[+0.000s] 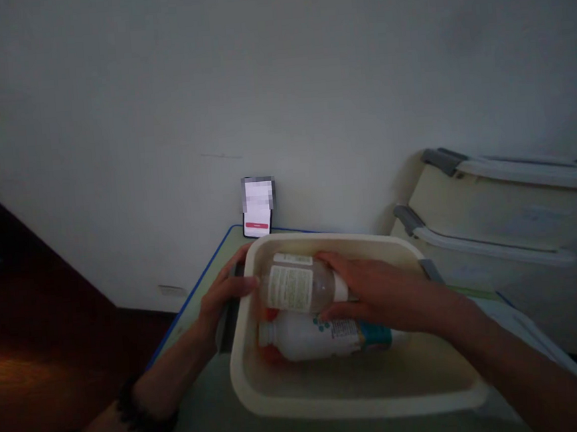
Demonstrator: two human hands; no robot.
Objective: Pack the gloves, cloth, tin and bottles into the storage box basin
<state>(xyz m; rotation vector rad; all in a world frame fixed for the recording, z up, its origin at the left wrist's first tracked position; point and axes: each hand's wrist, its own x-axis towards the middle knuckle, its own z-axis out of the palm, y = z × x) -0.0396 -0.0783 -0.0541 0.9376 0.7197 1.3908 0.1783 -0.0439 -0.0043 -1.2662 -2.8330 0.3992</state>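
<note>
A cream plastic bin [363, 406] stands on the green table. My left hand [229, 290] grips its left end by the grey handle, thumb over the rim. Inside the bin, my right hand [364, 286] is closed around the capped end of a clear bottle [294, 285] with a white label, which lies on its side. Just in front of it a white bottle [308, 337] with a teal band lies on its side. Something orange-red [274, 357] shows partly beneath the bottles; its kind is hidden.
A phone [256, 208] with a lit screen leans on the wall at the table's back edge. Stacked cream storage boxes [508, 218] with grey latches stand at the right. The green table [207, 395] has a blue edge. Reddish-brown floor [55, 367] lies to the left.
</note>
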